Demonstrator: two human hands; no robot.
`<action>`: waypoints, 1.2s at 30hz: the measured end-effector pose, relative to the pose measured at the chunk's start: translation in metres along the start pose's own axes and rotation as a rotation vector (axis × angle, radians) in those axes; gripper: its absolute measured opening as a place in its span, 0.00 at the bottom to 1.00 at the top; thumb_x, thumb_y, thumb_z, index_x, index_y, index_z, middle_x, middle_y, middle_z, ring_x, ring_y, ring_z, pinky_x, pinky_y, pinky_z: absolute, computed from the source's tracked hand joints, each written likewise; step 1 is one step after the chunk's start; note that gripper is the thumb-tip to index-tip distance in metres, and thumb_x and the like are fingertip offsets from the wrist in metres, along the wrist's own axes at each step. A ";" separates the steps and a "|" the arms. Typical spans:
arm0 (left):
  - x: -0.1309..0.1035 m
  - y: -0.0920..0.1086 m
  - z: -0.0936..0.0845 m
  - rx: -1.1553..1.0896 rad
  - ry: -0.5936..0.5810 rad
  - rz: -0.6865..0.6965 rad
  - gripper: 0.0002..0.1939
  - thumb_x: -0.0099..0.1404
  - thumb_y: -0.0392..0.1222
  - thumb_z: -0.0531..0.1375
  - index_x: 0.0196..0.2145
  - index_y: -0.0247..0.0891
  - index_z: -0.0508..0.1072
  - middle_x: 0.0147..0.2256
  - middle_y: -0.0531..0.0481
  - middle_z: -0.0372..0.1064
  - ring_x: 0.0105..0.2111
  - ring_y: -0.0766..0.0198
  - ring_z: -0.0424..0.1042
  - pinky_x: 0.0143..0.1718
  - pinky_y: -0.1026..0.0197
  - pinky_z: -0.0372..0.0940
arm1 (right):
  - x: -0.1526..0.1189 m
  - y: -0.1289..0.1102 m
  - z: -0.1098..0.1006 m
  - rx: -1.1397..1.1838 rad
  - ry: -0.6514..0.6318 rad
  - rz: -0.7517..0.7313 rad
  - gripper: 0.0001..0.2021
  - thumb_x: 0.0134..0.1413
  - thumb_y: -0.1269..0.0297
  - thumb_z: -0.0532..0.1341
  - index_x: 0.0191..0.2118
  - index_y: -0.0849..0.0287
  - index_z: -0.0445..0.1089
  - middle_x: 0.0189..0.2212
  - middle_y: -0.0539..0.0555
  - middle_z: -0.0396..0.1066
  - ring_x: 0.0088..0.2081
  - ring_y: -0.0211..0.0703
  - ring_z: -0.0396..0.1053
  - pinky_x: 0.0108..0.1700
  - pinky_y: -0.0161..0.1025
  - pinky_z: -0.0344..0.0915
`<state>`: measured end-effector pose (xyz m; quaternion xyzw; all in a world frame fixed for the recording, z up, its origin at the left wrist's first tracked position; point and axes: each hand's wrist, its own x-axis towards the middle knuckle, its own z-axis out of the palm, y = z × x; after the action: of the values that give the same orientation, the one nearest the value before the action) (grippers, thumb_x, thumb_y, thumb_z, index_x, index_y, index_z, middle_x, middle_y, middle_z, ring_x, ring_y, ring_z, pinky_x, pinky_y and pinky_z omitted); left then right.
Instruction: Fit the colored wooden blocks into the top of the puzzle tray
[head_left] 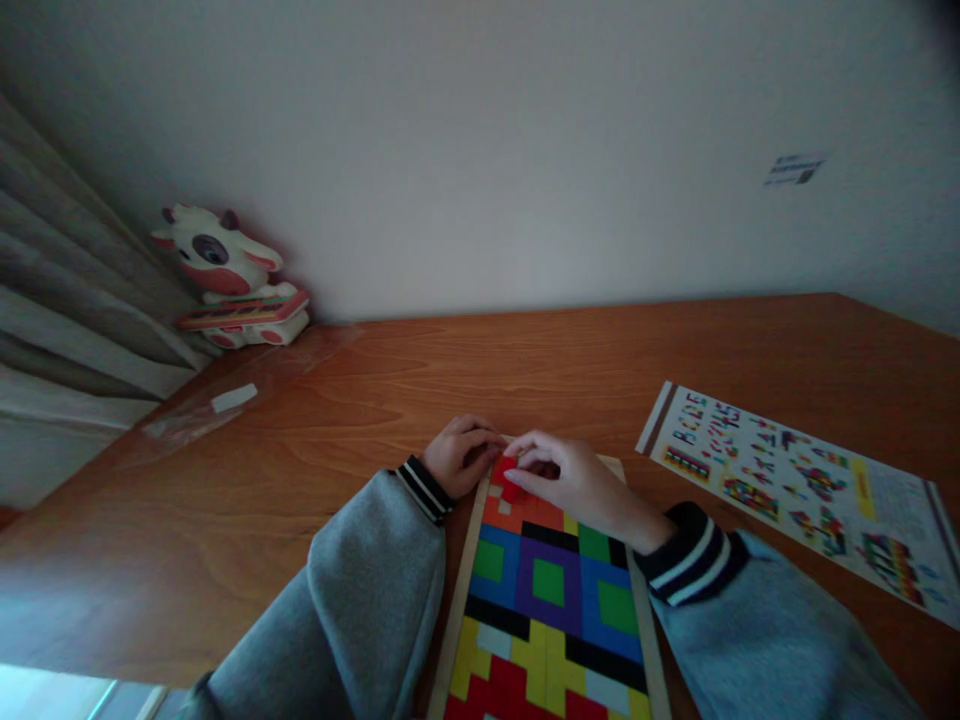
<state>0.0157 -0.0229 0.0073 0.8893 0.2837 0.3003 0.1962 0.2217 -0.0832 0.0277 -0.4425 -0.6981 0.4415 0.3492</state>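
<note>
A wooden-framed tray [651,640] of flat coloured blocks lies on the table in front of me. Blue, purple, green, black, yellow, red and orange pieces fill most of what shows. At its far left corner, my right hand [566,480] pinches a red block [509,480] between thumb and fingers. My left hand [463,455] rests at the same corner, fingers bent, its fingertips by the frame and close to the red block. Whether the left fingers hold anything is hidden. Pale gaps show beside the orange pieces just below the red block.
A printed pattern sheet [795,490] lies on the wooden table [465,350] at the right. Toward the back left stand a cow-shaped toy keyboard [232,275] and, nearer, a clear plastic wrapper [187,420] with a white label. A curtain [67,300] hangs at the left.
</note>
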 end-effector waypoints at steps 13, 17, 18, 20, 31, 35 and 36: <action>0.001 0.004 -0.004 0.004 0.014 0.023 0.12 0.66 0.40 0.54 0.42 0.34 0.75 0.40 0.40 0.71 0.41 0.57 0.71 0.44 0.54 0.67 | 0.000 -0.005 -0.006 0.072 0.099 -0.064 0.11 0.56 0.60 0.61 0.46 0.53 0.70 0.37 0.52 0.75 0.38 0.40 0.71 0.40 0.39 0.68; 0.001 0.004 -0.005 0.024 0.005 0.052 0.14 0.64 0.44 0.59 0.45 0.36 0.74 0.39 0.42 0.74 0.39 0.59 0.72 0.43 0.55 0.67 | 0.006 0.003 -0.021 0.232 0.327 -0.019 0.13 0.54 0.57 0.63 0.44 0.55 0.70 0.39 0.54 0.74 0.41 0.43 0.71 0.45 0.43 0.68; 0.001 0.003 -0.005 0.032 -0.001 0.078 0.14 0.63 0.46 0.61 0.44 0.37 0.74 0.39 0.43 0.74 0.39 0.59 0.73 0.43 0.55 0.67 | 0.007 0.005 -0.024 0.254 0.367 -0.005 0.14 0.53 0.57 0.63 0.44 0.55 0.70 0.39 0.54 0.74 0.41 0.43 0.71 0.45 0.44 0.68; 0.000 0.002 -0.005 0.048 -0.018 0.146 0.15 0.61 0.47 0.63 0.43 0.36 0.75 0.39 0.43 0.76 0.39 0.58 0.74 0.43 0.56 0.68 | 0.010 0.009 -0.027 0.285 0.421 0.032 0.14 0.52 0.56 0.64 0.43 0.55 0.70 0.40 0.55 0.74 0.41 0.43 0.72 0.45 0.44 0.67; 0.001 -0.005 -0.004 0.066 -0.039 0.355 0.17 0.61 0.49 0.63 0.42 0.35 0.77 0.41 0.43 0.77 0.43 0.59 0.76 0.48 0.58 0.71 | 0.013 0.016 -0.023 0.377 0.445 0.102 0.16 0.50 0.54 0.65 0.42 0.57 0.71 0.39 0.55 0.75 0.41 0.43 0.72 0.41 0.41 0.68; 0.001 -0.003 -0.005 0.080 -0.019 0.364 0.14 0.63 0.47 0.62 0.41 0.34 0.77 0.40 0.43 0.77 0.42 0.60 0.77 0.48 0.58 0.72 | 0.014 0.016 -0.026 0.349 0.464 0.095 0.16 0.49 0.54 0.65 0.42 0.57 0.70 0.39 0.55 0.75 0.39 0.43 0.72 0.40 0.40 0.68; 0.001 -0.003 -0.005 0.081 -0.028 0.369 0.15 0.62 0.48 0.63 0.41 0.34 0.77 0.40 0.42 0.77 0.42 0.59 0.76 0.48 0.57 0.72 | 0.014 0.017 -0.029 0.335 0.476 0.088 0.16 0.50 0.54 0.65 0.42 0.57 0.70 0.39 0.55 0.75 0.39 0.43 0.72 0.39 0.41 0.68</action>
<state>0.0121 -0.0189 0.0105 0.9376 0.1247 0.3070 0.1058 0.2470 -0.0576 0.0244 -0.4997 -0.4941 0.4488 0.5520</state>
